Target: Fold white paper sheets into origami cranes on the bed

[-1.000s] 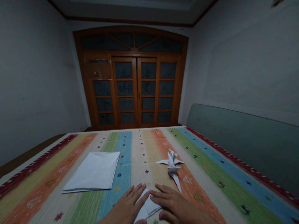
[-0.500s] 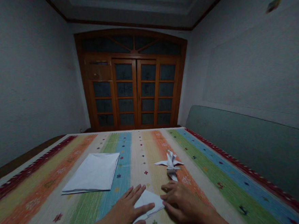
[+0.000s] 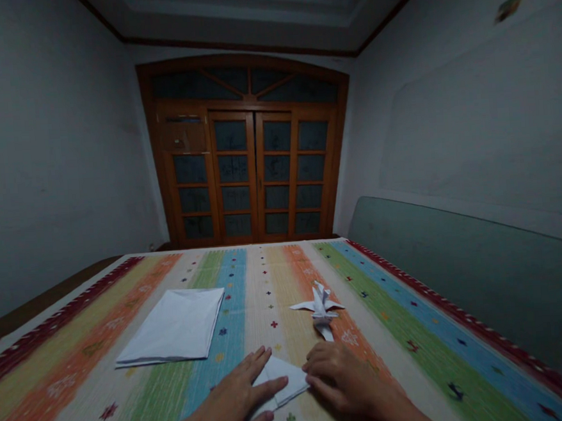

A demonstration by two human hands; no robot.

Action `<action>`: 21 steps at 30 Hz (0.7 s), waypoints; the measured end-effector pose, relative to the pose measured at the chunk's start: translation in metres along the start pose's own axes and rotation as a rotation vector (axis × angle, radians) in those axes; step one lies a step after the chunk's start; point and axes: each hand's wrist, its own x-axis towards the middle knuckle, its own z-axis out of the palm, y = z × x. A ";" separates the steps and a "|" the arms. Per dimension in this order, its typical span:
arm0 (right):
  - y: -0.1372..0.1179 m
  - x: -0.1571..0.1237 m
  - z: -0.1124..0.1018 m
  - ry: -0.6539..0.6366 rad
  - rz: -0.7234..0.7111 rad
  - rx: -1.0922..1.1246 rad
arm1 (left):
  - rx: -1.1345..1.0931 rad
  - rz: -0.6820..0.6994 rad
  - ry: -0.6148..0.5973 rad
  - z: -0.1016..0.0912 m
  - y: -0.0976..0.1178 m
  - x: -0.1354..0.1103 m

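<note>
A small folded white paper (image 3: pixel 282 378) lies on the striped cloth (image 3: pixel 406 355) near the front edge. My left hand (image 3: pixel 231 403) lies flat on its left part, fingers stretched out and spread. My right hand (image 3: pixel 343 380) is curled at the paper's right edge, its fingertips pressing the fold. Just beyond my right hand rests a finished white paper bird (image 3: pixel 320 309).
A stack of white paper sheets (image 3: pixel 176 325) lies to the left on the cloth. A green padded backrest (image 3: pixel 458 268) runs along the right side. Wooden glass-paned doors (image 3: pixel 252 174) stand at the far end of the room.
My right hand went from lying flat on the paper to curled at its right edge. The paper's right part now shows. The left hand stays flat.
</note>
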 end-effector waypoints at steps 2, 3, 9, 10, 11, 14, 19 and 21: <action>-0.002 0.001 0.002 0.010 0.052 0.072 | -0.037 -0.027 0.003 0.001 -0.002 0.001; -0.003 0.001 0.002 0.004 0.075 0.093 | -0.049 -0.039 0.001 0.001 -0.003 0.001; -0.002 0.003 0.011 0.030 0.100 0.100 | -0.078 -0.051 0.028 0.002 -0.003 0.001; -0.001 0.004 0.012 0.037 0.097 0.108 | -0.084 -0.045 0.037 0.002 -0.003 0.001; 0.000 0.004 0.013 0.040 0.094 0.116 | -0.086 -0.041 0.041 0.002 -0.003 0.001; 0.001 0.004 0.012 0.038 0.089 0.136 | -0.079 -0.037 0.044 0.003 -0.005 0.001; 0.000 0.002 0.011 0.024 0.085 0.140 | -0.103 -0.010 0.074 0.008 -0.011 0.001; 0.001 0.001 0.011 0.028 0.076 0.128 | -0.108 -0.008 0.076 0.008 -0.012 0.000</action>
